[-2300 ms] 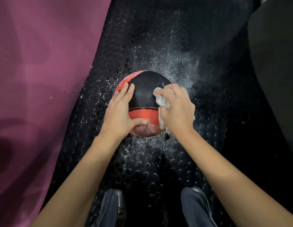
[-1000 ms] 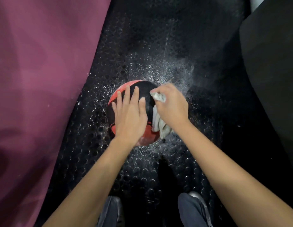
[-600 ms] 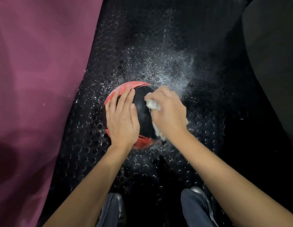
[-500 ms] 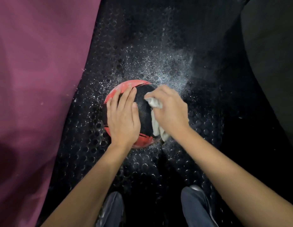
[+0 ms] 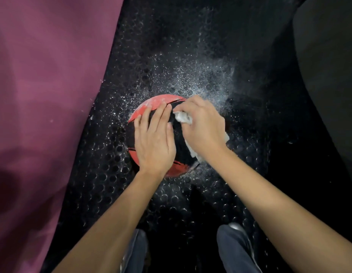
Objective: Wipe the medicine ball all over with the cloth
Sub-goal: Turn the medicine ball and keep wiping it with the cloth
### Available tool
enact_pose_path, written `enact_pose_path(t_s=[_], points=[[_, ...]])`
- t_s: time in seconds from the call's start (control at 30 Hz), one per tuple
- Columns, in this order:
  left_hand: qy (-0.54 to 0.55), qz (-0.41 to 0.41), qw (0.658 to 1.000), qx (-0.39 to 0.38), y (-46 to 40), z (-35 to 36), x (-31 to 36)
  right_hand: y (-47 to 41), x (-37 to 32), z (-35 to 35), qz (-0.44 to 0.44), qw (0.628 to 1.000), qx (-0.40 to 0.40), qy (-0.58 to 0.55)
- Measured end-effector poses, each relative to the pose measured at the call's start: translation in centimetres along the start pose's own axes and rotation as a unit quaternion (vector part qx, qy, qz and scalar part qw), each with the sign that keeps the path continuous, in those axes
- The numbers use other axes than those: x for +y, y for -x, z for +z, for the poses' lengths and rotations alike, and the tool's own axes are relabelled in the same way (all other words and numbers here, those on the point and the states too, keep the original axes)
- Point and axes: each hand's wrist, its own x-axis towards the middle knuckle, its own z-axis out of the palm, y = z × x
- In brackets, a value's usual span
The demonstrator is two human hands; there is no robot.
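Most of medicine ball (image 5: 157, 103) & cloth (image 5: 183, 117) under both hands.

The medicine ball (image 5: 179, 138) looks matt and finely grained, black and red, its upper red panel dusted with white powder. The cloth (image 5: 183, 117) is white, soft and crumpled. The floor mat (image 5: 171, 46) is black rubber studded with slightly glossy round bumps, powder-speckled. At frame left, the maroon mat (image 5: 43, 95) looks smooth and matt.

The red-and-black ball (image 5: 179, 134) sits on the floor, dusted white. A crumpled white cloth (image 5: 183, 117) lies pressed against its top right.
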Motion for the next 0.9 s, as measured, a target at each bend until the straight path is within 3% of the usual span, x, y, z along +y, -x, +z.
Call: enact_pose_path(t_s=[0.17,0.3,0.43,0.57,0.7,0.83,0.9], points=[[-0.001,0.013,1.000,0.004,0.6,0.0,0.0,-2.1,1.7,-0.4,0.081,0.997,0.007,-0.003],[-0.007,0.008,1.000,-0.002,0.4,0.1,-0.2,-1.5,0.3,-0.1,0.004,1.000,-0.019,0.024],[0.000,0.008,1.000,-0.004,0.6,0.1,0.1,-3.4,1.4,-0.7,0.089,0.995,-0.024,0.024],[-0.006,0.007,1.000,-0.003,0.5,0.2,-0.2,-2.8,0.1,-0.5,-0.014,0.997,-0.052,0.048],[-0.005,0.011,1.000,-0.007,0.7,0.0,-0.1,-4.3,1.5,-0.9,0.071,0.996,-0.049,0.030],[-0.011,0.008,1.000,-0.007,0.6,0.1,-0.2,-3.4,-0.3,-0.6,-0.026,0.996,-0.065,0.052],[-0.009,0.007,1.000,-0.014,0.4,0.0,-0.4,-3.9,0.1,-0.8,-0.010,0.996,-0.070,0.045]])
